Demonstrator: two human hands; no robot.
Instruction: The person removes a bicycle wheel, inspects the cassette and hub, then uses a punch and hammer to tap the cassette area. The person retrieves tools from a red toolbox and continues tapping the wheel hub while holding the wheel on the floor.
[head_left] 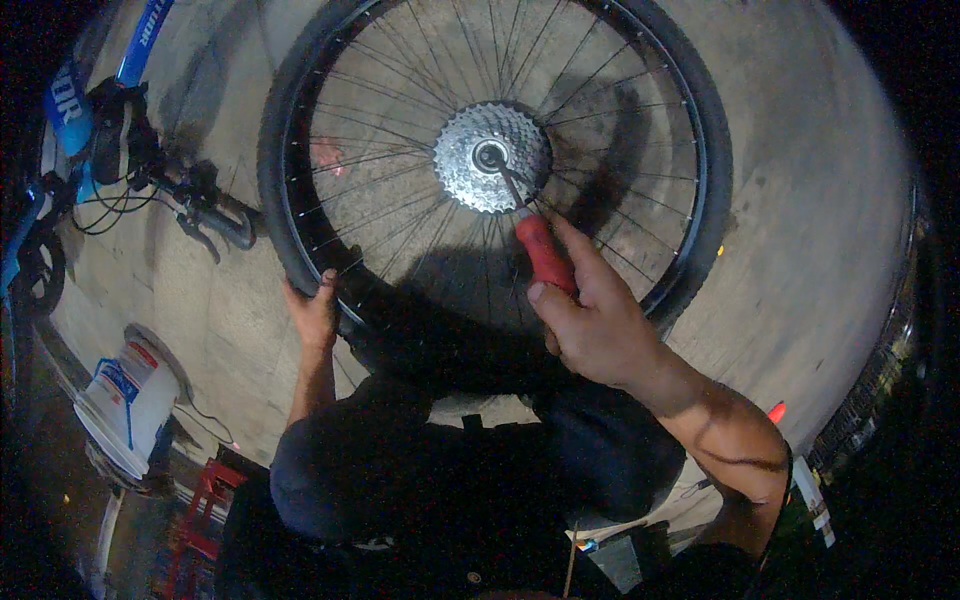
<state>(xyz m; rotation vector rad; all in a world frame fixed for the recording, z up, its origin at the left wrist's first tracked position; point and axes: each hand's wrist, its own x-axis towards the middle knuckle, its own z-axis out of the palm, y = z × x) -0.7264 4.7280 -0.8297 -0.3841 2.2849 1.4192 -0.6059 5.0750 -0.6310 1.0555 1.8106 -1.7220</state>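
In front of me is a bicycle wheel (709, 150) with a black tyre and thin spokes. A silver cassette (462, 178) of stacked sprockets sits at its hub. My right hand (600, 320) is closed around the red handle of a screwdriver (545, 255). The metal shaft slants up and left, its tip at the dark centre of the hub; whether it touches cannot be made out. My left hand (314, 310) grips the tyre and rim at the lower left, thumb on top. Its other fingers are partly hidden behind the tyre.
A blue bicycle frame (70, 115) with its handlebar and brake lever (205, 235) lies at the upper left. Below it stands a white bucket (130, 400). Something red and slatted (205, 510) is at the lower left. My bent knees (330, 470) are close below the wheel, above concrete floor (800, 200).
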